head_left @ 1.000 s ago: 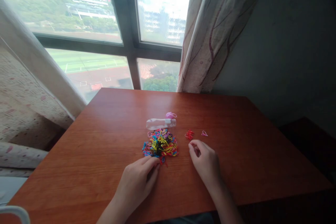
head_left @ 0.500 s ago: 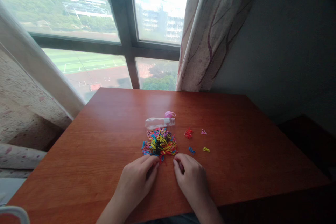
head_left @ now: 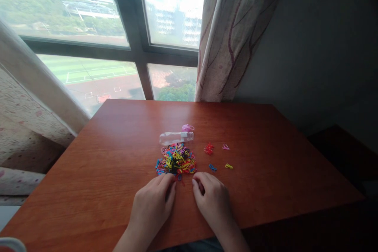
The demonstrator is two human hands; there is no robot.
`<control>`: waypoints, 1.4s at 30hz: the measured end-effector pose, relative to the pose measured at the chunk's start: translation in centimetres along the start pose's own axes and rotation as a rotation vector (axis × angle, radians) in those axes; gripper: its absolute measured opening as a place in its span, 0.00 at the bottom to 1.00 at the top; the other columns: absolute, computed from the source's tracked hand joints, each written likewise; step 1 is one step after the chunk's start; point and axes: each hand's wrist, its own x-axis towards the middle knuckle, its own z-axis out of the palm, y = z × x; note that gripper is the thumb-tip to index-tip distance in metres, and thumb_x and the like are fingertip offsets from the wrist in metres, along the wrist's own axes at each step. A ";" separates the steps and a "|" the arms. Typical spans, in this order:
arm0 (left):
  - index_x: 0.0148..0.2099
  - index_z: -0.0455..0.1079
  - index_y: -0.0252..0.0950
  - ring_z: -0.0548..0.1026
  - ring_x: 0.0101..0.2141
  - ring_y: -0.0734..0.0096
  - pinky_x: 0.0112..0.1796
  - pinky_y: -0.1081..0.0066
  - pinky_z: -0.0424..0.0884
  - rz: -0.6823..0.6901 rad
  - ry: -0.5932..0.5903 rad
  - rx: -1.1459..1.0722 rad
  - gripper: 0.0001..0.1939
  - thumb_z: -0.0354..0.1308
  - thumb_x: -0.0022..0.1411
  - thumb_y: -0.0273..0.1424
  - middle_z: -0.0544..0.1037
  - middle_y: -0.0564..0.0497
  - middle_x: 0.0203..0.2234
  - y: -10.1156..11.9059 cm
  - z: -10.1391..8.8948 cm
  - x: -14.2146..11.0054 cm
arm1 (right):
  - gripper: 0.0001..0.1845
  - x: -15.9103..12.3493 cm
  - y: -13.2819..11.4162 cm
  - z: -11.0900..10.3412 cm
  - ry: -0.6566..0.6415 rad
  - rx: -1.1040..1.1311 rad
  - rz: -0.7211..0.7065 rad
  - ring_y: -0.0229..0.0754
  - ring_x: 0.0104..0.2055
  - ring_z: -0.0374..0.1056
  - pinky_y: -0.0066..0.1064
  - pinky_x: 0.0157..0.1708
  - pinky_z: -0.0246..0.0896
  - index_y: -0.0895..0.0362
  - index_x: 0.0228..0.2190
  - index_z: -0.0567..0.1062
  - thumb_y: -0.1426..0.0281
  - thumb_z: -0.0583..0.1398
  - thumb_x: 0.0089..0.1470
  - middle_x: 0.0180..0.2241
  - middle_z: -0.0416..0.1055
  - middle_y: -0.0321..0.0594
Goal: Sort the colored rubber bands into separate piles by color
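**Light little loops between my two hands**

Reading clock-wise round the mixed pile of coloured loops (head_left: 177, 159), my left hand (head_left: 152, 201) sits at seven, thumb and forefinger narrowed at the near edge; I can't tell whether they pinch a piece. The clear bottle (head_left: 173, 138) lies on its side at twelve. The loops look feather-light, thin and springy, probably slick and apt to tangle, so I'd take one by its bend, between fingertips. The pink cap (head_left: 187, 128) is towards one. My right hand (head_left: 212, 199) is at five, fingertips nearly closed; whether they grip anything, I can't tell. Red loops (head_left: 208, 149) lie between two and three, blue (head_left: 212, 167) just past three, pink (head_left: 226, 147) farther out at half past two, yellow (head_left: 228, 166) at three.

Compared with a second ago, my right hand is closer to the pile, and the blue and yellow loops are in view.
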 end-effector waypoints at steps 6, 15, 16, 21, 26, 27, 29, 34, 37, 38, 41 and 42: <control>0.40 0.70 0.41 0.80 0.31 0.67 0.30 0.72 0.71 0.007 0.114 -0.075 0.08 0.49 0.67 0.32 0.82 0.53 0.33 -0.5 -0.2 -0.7 | 0.08 0.1 0.0 -0.2 -0.018 0.013 0.004 0.38 0.28 0.67 0.28 0.31 0.51 0.54 0.30 0.73 0.76 0.55 0.58 0.26 0.72 0.34; 0.40 0.70 0.41 0.77 0.25 0.73 0.28 0.75 0.69 0.000 0.168 -0.175 0.07 0.52 0.67 0.33 0.79 0.56 0.28 -0.7 -0.4 -0.5 | 0.08 0.1 -0.2 -0.3 -0.037 0.017 0.029 0.39 0.29 0.67 0.28 0.31 0.50 0.53 0.30 0.73 0.76 0.56 0.58 0.26 0.71 0.34; 0.40 0.70 0.40 0.77 0.25 0.73 0.28 0.75 0.69 0.002 0.169 -0.174 0.07 0.52 0.67 0.33 0.79 0.56 0.28 -0.7 -0.5 -0.4 | 0.08 0.0 -0.3 -0.3 -0.036 0.015 0.029 0.39 0.29 0.67 0.28 0.31 0.50 0.53 0.29 0.73 0.76 0.56 0.58 0.26 0.71 0.34; 0.39 0.71 0.40 0.75 0.22 0.74 0.26 0.75 0.68 -0.027 0.178 -0.176 0.08 0.52 0.67 0.35 0.78 0.57 0.25 -0.9 -0.8 -0.2 | 0.08 0.1 -0.3 -0.3 -0.032 0.007 0.018 0.38 0.29 0.67 0.27 0.31 0.50 0.54 0.29 0.73 0.76 0.56 0.58 0.26 0.72 0.35; 0.37 0.71 0.41 0.76 0.23 0.73 0.26 0.75 0.68 -0.068 0.129 -0.182 0.09 0.52 0.66 0.36 0.78 0.57 0.24 -1.4 -1.3 -0.3 | 0.08 0.1 -0.2 -0.3 -0.028 0.007 0.017 0.38 0.29 0.67 0.27 0.31 0.51 0.54 0.29 0.73 0.76 0.57 0.57 0.26 0.72 0.34; 0.36 0.71 0.41 0.76 0.23 0.73 0.26 0.75 0.68 -0.071 0.114 -0.182 0.09 0.52 0.66 0.37 0.78 0.57 0.24 -1.6 -1.4 -0.4 | 0.08 0.2 -0.3 -0.3 -0.031 0.009 0.020 0.38 0.29 0.67 0.28 0.31 0.51 0.53 0.29 0.73 0.76 0.57 0.57 0.26 0.72 0.34; 0.36 0.71 0.41 0.76 0.23 0.73 0.26 0.76 0.69 -0.076 0.098 -0.187 0.10 0.52 0.66 0.37 0.78 0.57 0.24 -1.8 -1.7 -0.6 | 0.08 0.2 -0.3 -0.4 -0.037 0.014 0.027 0.38 0.29 0.67 0.28 0.31 0.51 0.53 0.29 0.73 0.76 0.57 0.57 0.27 0.72 0.34; 0.38 0.72 0.41 0.76 0.22 0.75 0.25 0.78 0.68 -0.090 0.104 -0.228 0.09 0.53 0.66 0.37 0.79 0.58 0.24 -2.1 -2.5 -0.6 | 0.08 0.1 -0.2 -0.3 -0.035 0.025 0.030 0.39 0.30 0.68 0.28 0.32 0.52 0.53 0.30 0.73 0.76 0.57 0.57 0.28 0.73 0.34; 0.39 0.72 0.40 0.74 0.21 0.77 0.24 0.78 0.67 -0.082 0.108 -0.243 0.08 0.54 0.66 0.37 0.77 0.58 0.23 -1.8 -2.9 -0.1 | 0.08 0.1 -0.2 -0.3 -0.039 0.025 0.030 0.39 0.30 0.68 0.28 0.32 0.52 0.53 0.30 0.73 0.76 0.56 0.58 0.27 0.73 0.34; 0.39 0.72 0.40 0.73 0.21 0.77 0.24 0.78 0.67 -0.073 0.116 -0.245 0.08 0.54 0.66 0.37 0.77 0.58 0.24 -1.6 -2.9 0.1 | 0.08 0.1 -0.2 -0.3 -0.041 0.028 0.032 0.39 0.30 0.68 0.28 0.32 0.52 0.53 0.30 0.73 0.76 0.56 0.58 0.27 0.72 0.34; 0.39 0.71 0.40 0.73 0.21 0.77 0.24 0.78 0.67 -0.026 0.148 -0.239 0.08 0.54 0.66 0.37 0.77 0.58 0.24 -1.1 -2.8 1.0 | 0.08 0.1 -0.2 -0.3 -0.047 0.034 0.036 0.39 0.31 0.68 0.28 0.33 0.52 0.53 0.31 0.73 0.76 0.56 0.58 0.28 0.73 0.34; 0.39 0.71 0.39 0.73 0.21 0.77 0.25 0.77 0.67 -0.008 0.154 -0.232 0.08 0.53 0.66 0.36 0.77 0.57 0.24 -0.9 -2.8 1.3 | 0.08 0.1 -0.2 -0.3 -0.047 0.033 0.034 0.39 0.31 0.68 0.28 0.33 0.52 0.53 0.31 0.73 0.76 0.56 0.58 0.28 0.73 0.35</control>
